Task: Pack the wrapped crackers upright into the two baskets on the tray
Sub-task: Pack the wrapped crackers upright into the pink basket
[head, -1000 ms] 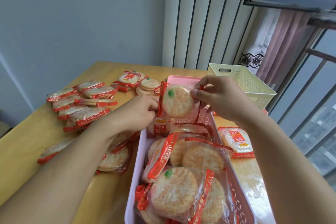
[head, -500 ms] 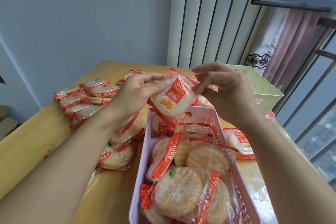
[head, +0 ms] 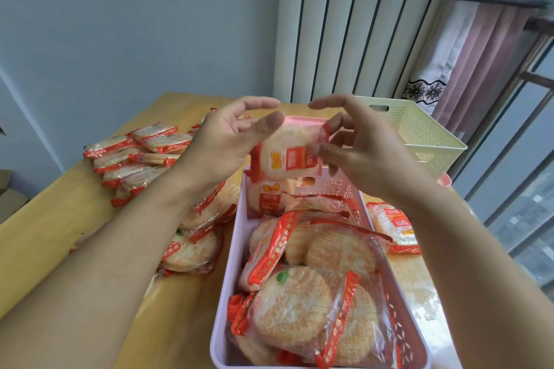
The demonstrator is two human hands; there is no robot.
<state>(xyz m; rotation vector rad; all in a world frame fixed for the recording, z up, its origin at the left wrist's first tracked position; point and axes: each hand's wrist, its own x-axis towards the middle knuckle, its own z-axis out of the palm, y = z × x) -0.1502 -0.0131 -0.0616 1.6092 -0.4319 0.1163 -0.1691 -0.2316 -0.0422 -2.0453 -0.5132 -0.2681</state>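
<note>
1. Cracker packet (head: pixel 287 156): round pale discs sealed in glossy clear film with crimped red ends and a red-and-yellow label, held in the air above the far end of the pink basket (head: pixel 230 252).
2. Pinched on its right edge by the thumb and fingertips of the right hand (head: pixel 362 150); index finger arched above, clear of the film.
3. Touched on its upper left corner by the thumb of the left hand (head: pixel 221 141); other fingers spread and only loosely bent, above the packet, gripping nothing.
4. Pink basket: long, smooth plastic, walls pierced with small slots, already holding many packets, some leaning, one standing at the far end.
5. Cream basket (head: pixel 419 135): perforated lattice plastic, oblong handle slot, behind and to the right of the pink one.
6. Loose packets (head: pixel 141 156) piled in rows on the left of the yellow wooden table (head: pixel 39 219); single packet (head: pixel 392 225) lying flat just right of the pink basket.
</note>
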